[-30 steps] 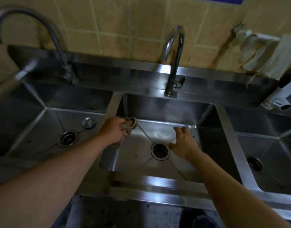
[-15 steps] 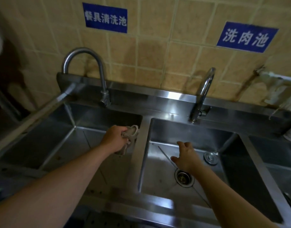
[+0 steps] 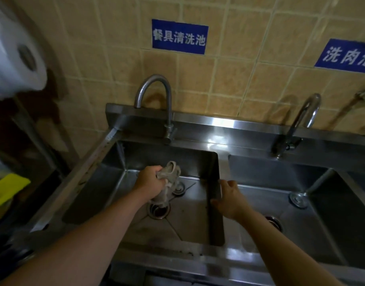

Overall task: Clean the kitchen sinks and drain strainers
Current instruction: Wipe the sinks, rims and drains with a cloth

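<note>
I'm holding the bunched rag (image 3: 169, 176) in my curled left hand (image 3: 149, 182) right over the left sink's drain strainer (image 3: 158, 210), which lies just below and toward me, while my right hand (image 3: 229, 198), fingers loosely curled and gripping nothing, is resting on the divider (image 3: 223, 168).

Both bare arms are reaching forward, the left hand (image 3: 149, 182) gripping a crumpled rag (image 3: 170, 175), the right hand (image 3: 229, 198) resting with fingers loosely spread
</note>
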A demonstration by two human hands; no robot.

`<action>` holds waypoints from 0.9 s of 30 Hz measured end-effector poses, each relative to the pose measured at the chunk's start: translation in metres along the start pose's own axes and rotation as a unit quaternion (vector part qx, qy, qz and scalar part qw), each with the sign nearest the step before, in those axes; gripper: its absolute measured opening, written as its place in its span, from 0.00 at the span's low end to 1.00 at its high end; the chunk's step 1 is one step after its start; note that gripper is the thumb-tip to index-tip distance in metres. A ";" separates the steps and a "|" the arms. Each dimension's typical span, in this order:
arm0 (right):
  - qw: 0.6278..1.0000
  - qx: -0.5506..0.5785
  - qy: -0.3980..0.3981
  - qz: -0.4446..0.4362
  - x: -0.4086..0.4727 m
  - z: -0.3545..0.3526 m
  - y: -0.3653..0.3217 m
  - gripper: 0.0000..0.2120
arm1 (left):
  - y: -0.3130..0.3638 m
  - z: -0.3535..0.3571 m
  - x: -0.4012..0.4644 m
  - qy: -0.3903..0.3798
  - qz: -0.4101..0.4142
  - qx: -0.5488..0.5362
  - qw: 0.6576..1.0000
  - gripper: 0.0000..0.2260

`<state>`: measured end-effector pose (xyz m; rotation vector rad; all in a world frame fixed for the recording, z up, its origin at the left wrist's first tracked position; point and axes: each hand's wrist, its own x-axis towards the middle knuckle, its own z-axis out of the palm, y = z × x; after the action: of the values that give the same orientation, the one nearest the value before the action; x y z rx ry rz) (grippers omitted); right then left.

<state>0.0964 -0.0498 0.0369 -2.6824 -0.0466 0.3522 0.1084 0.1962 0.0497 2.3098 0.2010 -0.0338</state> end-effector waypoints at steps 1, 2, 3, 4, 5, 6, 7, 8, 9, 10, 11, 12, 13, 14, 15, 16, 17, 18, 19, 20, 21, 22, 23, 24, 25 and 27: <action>1.000 0.002 -0.007 -0.003 0.002 0.003 -0.011 0.34 | -0.006 -0.003 0.002 0.001 -0.004 -0.009 1.000 0.04; 1.000 -0.002 -0.009 -0.010 0.005 0.007 -0.021 0.34 | -0.011 -0.007 0.004 0.000 -0.008 -0.018 1.000 0.04; 1.000 -0.009 -0.009 -0.015 0.008 0.009 -0.030 0.34 | -0.014 -0.010 0.006 -0.002 -0.009 -0.026 1.000 0.05; 1.000 -0.015 -0.006 -0.024 0.013 0.012 -0.038 0.34 | -0.017 -0.014 0.009 -0.003 -0.013 -0.037 0.999 0.05; 0.999 -0.013 -0.007 -0.031 0.017 0.014 -0.046 0.35 | -0.019 -0.017 0.012 -0.002 -0.018 -0.046 0.999 0.05; 0.999 -0.004 -0.007 -0.041 0.023 0.016 -0.053 0.34 | -0.021 -0.020 0.015 0.001 -0.027 -0.054 0.998 0.05; 0.999 0.006 -0.011 -0.049 0.028 0.018 -0.059 0.34 | -0.024 -0.022 0.018 0.004 -0.036 -0.058 0.998 0.05; 0.998 0.014 -0.013 -0.058 0.036 0.019 -0.064 0.34 | -0.026 -0.025 0.021 0.005 -0.047 -0.063 0.997 0.06; 0.998 0.018 -0.016 -0.062 0.042 0.020 -0.067 0.33 | -0.028 -0.026 0.024 0.002 -0.055 -0.070 0.996 0.06; 0.997 0.022 -0.021 -0.068 0.049 0.021 -0.071 0.33 | -0.031 -0.029 0.029 -0.001 -0.060 -0.074 0.995 0.06; 0.997 0.026 -0.028 -0.070 0.055 0.023 -0.074 0.33 | -0.034 -0.030 0.032 -0.005 -0.062 -0.075 0.995 0.06; 0.996 0.029 -0.034 -0.076 0.064 0.026 -0.078 0.33 | -0.036 -0.033 0.038 -0.003 -0.067 -0.073 0.995 0.06; 0.996 0.029 -0.039 -0.080 0.070 0.028 -0.081 0.32 | -0.039 -0.035 0.043 -0.001 -0.071 -0.072 0.995 0.07; 0.995 0.027 -0.040 -0.083 0.075 0.032 -0.083 0.30 | -0.041 -0.036 0.047 0.001 -0.077 -0.069 0.995 0.08; 0.995 0.022 -0.044 -0.085 0.080 0.036 -0.085 0.29 | -0.043 -0.037 0.051 0.005 -0.082 -0.064 0.995 0.08; 0.995 0.016 -0.048 -0.087 0.086 0.041 -0.088 0.29 | -0.046 -0.038 0.056 0.008 -0.086 -0.057 0.995 0.09; 0.995 0.012 -0.054 -0.084 0.088 0.042 -0.090 0.30 | -0.047 -0.038 0.059 0.009 -0.085 -0.055 0.995 0.10; 0.995 0.017 -0.061 -0.080 0.093 0.045 -0.092 0.32 | -0.049 -0.038 0.063 0.007 -0.085 -0.053 0.995 0.10; 0.994 0.027 -0.068 -0.077 0.096 0.047 -0.095 0.33 | -0.051 -0.038 0.066 0.006 -0.085 -0.054 0.995 0.10; 0.994 0.036 -0.072 -0.080 0.100 0.050 -0.098 0.34 | -0.053 -0.038 0.070 0.004 -0.086 -0.056 0.995 0.10; 0.993 0.045 -0.075 -0.082 0.104 0.052 -0.103 0.34 | -0.055 -0.038 0.075 0.003 -0.086 -0.059 0.995 0.10; 0.992 0.055 -0.077 -0.084 0.108 0.054 -0.107 0.34 | -0.057 -0.038 0.079 0.001 -0.087 -0.064 0.994 0.09; 0.991 0.070 -0.078 -0.083 0.112 0.056 -0.113 0.35 | -0.058 -0.039 0.083 0.000 -0.087 -0.072 0.994 0.09; 0.990 0.089 -0.080 -0.080 0.116 0.058 -0.119 0.34 | -0.060 -0.040 0.088 -0.003 -0.086 -0.077 0.993 0.09; 0.987 0.115 -0.083 -0.075 0.121 0.059 -0.126 0.34 | -0.062 -0.041 0.094 -0.007 -0.087 -0.079 0.993 0.09; 0.976 0.186 -0.089 -0.076 0.128 0.060 -0.138 0.30 | -0.063 -0.043 0.104 -0.012 -0.088 -0.079 0.993 0.09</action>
<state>0.2080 0.1116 0.0120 -2.2569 -0.2155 0.4975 0.1998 0.2839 0.0236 2.1275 0.3813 -0.1301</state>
